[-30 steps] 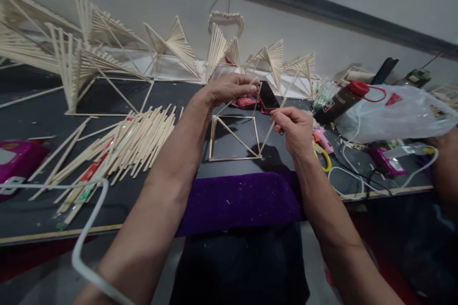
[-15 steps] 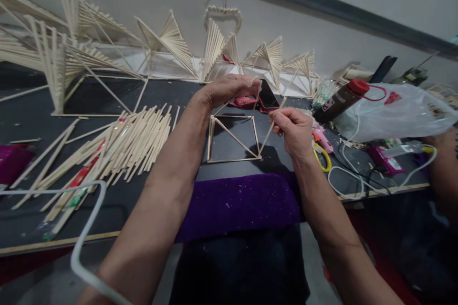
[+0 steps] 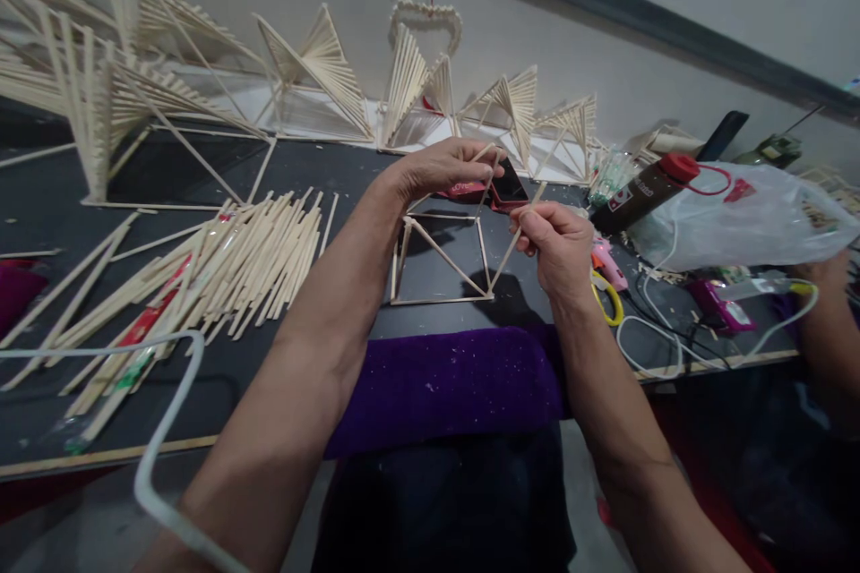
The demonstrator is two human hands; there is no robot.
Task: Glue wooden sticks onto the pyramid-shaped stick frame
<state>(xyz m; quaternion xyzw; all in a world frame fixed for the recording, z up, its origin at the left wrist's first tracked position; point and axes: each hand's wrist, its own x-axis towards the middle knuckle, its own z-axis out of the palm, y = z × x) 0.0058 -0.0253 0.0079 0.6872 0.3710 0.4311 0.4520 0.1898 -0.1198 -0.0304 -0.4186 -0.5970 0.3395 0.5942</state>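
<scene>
Working at a frame [image 3: 442,300], the right hand [image 3: 559,243] pinches a stick [image 3: 507,257], the left hand [image 3: 443,168] apparently another.

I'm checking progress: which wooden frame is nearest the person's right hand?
The sparse frame just beyond the purple cloth; the others, farther back, carry fanned sticks.

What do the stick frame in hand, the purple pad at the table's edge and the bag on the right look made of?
Stick frame: probably bare wood, matte, going by its pale, unpainted sticks.
Purple pad: likely velvety fabric; its surface looks soft and specked.
Bag: seemingly thin plastic with a slight sheen, being whitish, translucent and crumpled.
</scene>
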